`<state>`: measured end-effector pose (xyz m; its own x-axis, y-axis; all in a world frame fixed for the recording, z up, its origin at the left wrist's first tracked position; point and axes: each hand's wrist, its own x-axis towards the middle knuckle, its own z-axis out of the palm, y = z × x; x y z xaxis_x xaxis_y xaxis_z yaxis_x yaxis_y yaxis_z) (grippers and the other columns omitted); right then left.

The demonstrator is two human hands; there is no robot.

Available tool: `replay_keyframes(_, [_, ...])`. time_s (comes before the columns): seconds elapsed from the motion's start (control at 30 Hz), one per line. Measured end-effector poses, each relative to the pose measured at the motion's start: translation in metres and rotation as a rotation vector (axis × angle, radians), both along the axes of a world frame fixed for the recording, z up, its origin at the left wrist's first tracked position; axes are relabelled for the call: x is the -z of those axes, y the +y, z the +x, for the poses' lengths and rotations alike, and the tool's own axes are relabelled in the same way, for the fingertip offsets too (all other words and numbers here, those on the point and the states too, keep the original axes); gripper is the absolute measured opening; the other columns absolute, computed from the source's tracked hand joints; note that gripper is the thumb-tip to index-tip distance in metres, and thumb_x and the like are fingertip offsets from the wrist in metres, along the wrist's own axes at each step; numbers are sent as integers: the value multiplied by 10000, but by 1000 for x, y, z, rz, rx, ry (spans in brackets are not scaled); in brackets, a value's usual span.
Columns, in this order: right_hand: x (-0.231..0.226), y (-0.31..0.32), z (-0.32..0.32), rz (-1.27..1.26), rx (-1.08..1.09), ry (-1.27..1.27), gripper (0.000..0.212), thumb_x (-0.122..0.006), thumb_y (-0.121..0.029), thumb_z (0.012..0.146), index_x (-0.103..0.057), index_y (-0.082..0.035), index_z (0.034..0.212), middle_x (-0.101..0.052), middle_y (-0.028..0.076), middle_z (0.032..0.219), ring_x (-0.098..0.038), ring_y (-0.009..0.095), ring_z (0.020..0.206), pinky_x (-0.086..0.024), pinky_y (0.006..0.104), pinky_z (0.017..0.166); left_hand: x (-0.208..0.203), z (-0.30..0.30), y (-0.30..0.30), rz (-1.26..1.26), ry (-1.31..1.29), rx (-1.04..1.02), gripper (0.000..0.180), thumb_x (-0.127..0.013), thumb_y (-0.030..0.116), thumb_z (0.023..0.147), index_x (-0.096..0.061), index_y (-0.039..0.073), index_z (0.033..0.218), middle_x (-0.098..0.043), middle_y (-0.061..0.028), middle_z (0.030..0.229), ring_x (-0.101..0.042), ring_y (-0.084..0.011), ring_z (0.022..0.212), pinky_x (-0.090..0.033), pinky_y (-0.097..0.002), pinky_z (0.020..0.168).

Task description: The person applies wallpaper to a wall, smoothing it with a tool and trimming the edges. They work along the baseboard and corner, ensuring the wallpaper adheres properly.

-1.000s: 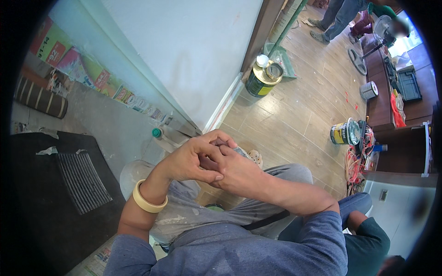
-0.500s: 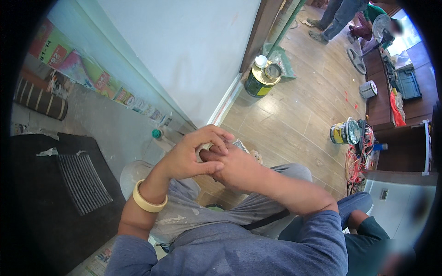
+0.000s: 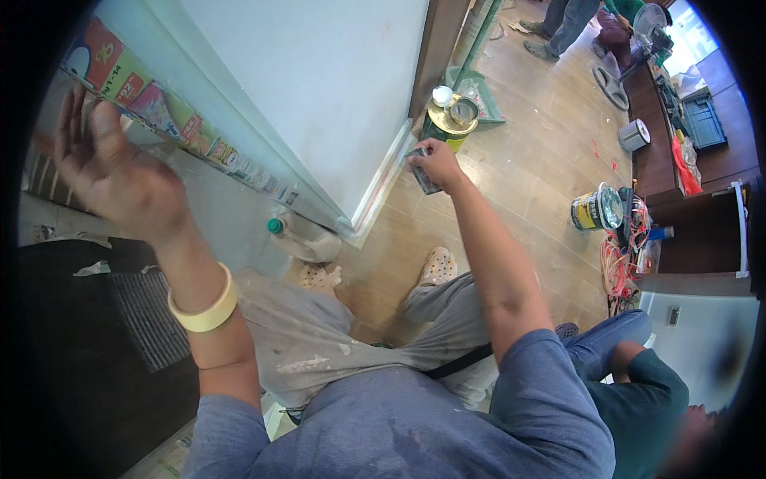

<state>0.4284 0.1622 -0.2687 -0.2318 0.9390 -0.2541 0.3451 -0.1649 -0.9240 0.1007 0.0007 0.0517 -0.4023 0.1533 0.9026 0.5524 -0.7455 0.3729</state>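
My right hand reaches out beside the bottom of the white wall. Its fingers are closed on a small dark grey, flat rectangular block, which looks like a sanding block. Over at the left, my left hand is raised with its fingers apart and nothing in it, in front of colourful printed paper along the wall's edge. Around my left wrist sits a pale yellow tape roll. Whether the left fingertips touch the paper, I cannot tell.
A jug with a green cap stands by the wall corner. An opened paint can is beyond my right hand, near a green dustpan. Another bucket and tangled red cables lie right. A person crouches close on my right.
My hands, formerly together in front of me, have parted. The left went up and left, opening out; the right stretched forward with the grey block.
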Motion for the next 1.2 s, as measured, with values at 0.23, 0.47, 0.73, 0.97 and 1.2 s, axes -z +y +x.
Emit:
replay_keyframes(0.23, [197, -114, -55, -478, 390, 276, 153, -804, -178, 933, -713, -84, 1014, -700, 15, 787, -618, 134, 620, -514, 353, 560, 48, 31, 22, -13, 187, -302, 739, -734, 152, 999, -288, -61, 1548, -469, -224, 1501, -502, -291, 1352, -433, -418, 1153])
replay_keyframes(0.47, [249, -236, -120, -869, 578, 530, 226, -748, -248, 988, -649, -77, 1098, -695, 39, 919, -654, 172, 756, -538, 392, 620, 64, 11, 9, -102, 119, -400, 651, -699, 307, 1029, -376, -46, 1470, -535, -228, 1407, -594, -298, 1226, -518, -426, 1055])
replay_keyframes(0.73, [269, -196, -124, -628, 474, 492, 266, -740, -288, 997, -648, -84, 1140, -693, 12, 961, -637, 146, 841, -533, 369, 757, 73, 14, 3, -77, 71, -557, 546, -675, 393, 1016, -455, 14, 1341, -576, -188, 1238, -624, -287, 1118, -542, -477, 1012])
replay_keyframes(0.97, [255, -171, -143, -742, 486, 776, 233, -704, -248, 1027, -664, -84, 1187, -725, 13, 1016, -667, 147, 898, -551, 350, 812, 79, 19, -2, -169, 162, -734, 532, -657, 378, 1019, -452, 25, 1361, -564, -186, 1264, -620, -293, 1146, -536, -493, 1035])
replay_keyframes(1.2, [262, -178, -165, -665, 583, 648, 266, -711, -243, 1020, -665, -57, 1205, -736, 35, 1053, -676, 158, 922, -547, 353, 829, 77, 17, -4, -257, 250, -919, 521, -639, 363, 1022, -448, 37, 1382, -552, -184, 1291, -617, -300, 1173, -531, -508, 1058])
